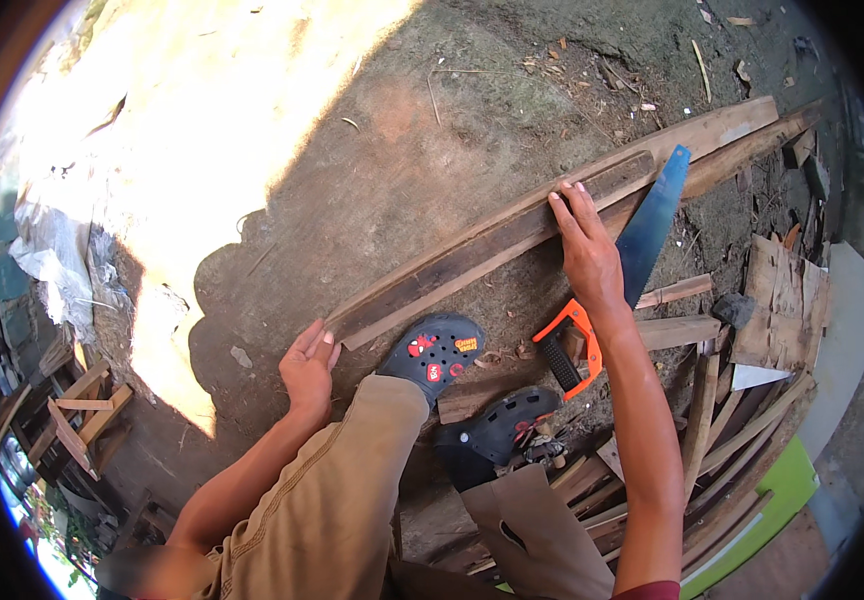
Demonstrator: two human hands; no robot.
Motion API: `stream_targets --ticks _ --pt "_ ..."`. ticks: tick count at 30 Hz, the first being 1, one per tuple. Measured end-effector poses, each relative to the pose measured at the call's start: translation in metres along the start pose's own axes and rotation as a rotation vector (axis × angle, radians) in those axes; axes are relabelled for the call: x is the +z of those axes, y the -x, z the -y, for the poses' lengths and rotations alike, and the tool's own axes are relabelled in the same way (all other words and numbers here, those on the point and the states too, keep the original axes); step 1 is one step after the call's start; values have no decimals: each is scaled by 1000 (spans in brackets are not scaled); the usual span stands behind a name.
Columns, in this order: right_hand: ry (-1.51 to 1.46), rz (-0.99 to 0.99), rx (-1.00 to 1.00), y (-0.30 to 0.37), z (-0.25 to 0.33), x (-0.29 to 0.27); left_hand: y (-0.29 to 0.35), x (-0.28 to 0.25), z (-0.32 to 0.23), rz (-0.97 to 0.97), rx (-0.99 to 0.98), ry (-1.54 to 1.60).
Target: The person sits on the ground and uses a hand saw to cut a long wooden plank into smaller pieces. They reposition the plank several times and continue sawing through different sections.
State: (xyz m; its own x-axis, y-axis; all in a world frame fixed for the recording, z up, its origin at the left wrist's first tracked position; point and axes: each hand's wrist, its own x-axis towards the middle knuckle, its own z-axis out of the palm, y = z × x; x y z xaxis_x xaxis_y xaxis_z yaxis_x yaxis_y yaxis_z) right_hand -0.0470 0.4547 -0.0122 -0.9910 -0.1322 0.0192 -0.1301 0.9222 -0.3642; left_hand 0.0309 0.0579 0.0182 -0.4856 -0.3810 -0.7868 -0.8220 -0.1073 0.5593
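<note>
Dark strip of wood (482, 250) lies on the ground ahead of both feet, its long axis running aslant from the lower left up toward the right, close alongside a longer pale board (707, 138) that reaches past its far end. From where I sit, that slant is the relation I read first: the left hand (309, 368) is at the near end and the right hand (592, 255) well up along the length, so most of the strip spans the gap between them. On the left I see thumb and forefinger touching the wood's end, but I cannot tell how firmly they pinch it. On the right, the fingers stretch over the strip, close together, their tips near its far edge; the thumb is hidden from me, so I cannot say whether they are clamped or merely resting. The handsaw (655, 225) sits nearer the right arm, its blue blade pointing away, tip above the boards, and its orange handle partly behind the forearm; neither hand has hold of that handle. I also note the left shoe (432, 350) just beside the strip's near end, and loose offcuts (677, 332) beyond the right forearm.
</note>
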Motion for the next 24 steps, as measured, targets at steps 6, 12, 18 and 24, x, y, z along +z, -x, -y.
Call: stream_targets --ticks 6,12,18,24 --pt "-51 -20 7 3 -1 6 -4 -8 9 36 6 -21" --pt "-46 -23 -1 3 -2 5 -6 -11 14 36 11 -20" --pt "-64 -34 -10 4 -3 7 -3 -10 16 20 21 -20" --pt "-37 -34 -5 3 0 11 -2 -9 15 6 12 0"
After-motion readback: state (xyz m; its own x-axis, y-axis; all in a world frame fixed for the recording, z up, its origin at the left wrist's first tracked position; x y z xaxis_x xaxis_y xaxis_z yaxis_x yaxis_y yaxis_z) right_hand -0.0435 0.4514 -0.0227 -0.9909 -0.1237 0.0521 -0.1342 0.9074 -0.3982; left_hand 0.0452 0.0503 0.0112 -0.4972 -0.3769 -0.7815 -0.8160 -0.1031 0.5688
